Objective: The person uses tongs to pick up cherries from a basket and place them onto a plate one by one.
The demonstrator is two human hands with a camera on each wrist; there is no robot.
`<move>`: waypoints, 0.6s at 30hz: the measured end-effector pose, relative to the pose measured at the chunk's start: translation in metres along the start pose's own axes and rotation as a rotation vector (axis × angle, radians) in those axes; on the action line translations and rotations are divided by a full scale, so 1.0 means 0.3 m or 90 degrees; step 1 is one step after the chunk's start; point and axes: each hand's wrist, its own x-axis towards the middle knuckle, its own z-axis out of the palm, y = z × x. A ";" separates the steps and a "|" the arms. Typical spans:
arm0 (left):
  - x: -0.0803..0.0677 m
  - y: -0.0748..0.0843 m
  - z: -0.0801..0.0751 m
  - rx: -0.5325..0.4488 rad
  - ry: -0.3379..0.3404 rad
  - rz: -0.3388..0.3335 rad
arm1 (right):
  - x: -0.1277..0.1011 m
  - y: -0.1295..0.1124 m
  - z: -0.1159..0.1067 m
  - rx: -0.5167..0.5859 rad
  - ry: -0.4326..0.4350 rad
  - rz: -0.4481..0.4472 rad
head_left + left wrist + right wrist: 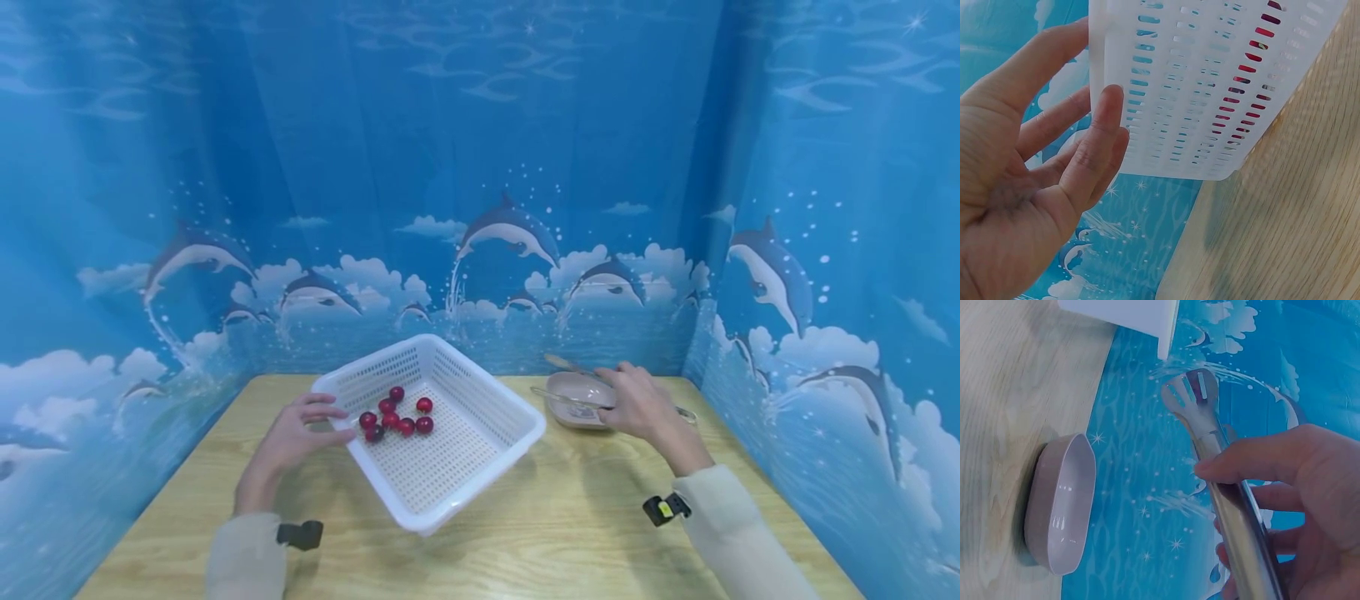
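A white slotted basket (pixel 450 467) sits tilted on the wooden table, with several small red fruits (pixel 395 414) in its near-left corner. My left hand (pixel 330 421) rests with straight fingers against the basket's left wall (pixel 1210 81); its fingers (pixel 1100 119) lie flat on the plastic, and red shows through the slots. My right hand (pixel 626 392) grips metal tongs (pixel 567 365) over a shallow pinkish bowl (pixel 558 408) to the right of the basket. In the right wrist view the thumb and fingers (pixel 1254 462) wrap the tongs (pixel 1200 412), whose slotted tips point past the bowl (pixel 1060 506).
The wooden table (pixel 570 517) is enclosed on three sides by blue dolphin-print curtains (pixel 480 208). A corner of the basket (pixel 1141 315) shows at the top of the right wrist view. Bare wood lies in front of the basket and bowl.
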 end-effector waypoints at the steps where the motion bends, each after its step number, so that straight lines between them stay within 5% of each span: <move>1: 0.000 0.000 0.000 0.003 0.000 0.000 | 0.001 -0.002 0.001 0.000 0.012 -0.009; 8: -0.002 0.005 -0.004 0.008 -0.001 0.001 | 0.013 -0.019 0.007 0.018 0.093 -0.076; 18: 0.001 0.001 0.000 0.004 0.002 -0.006 | 0.050 -0.059 0.015 0.037 0.126 -0.124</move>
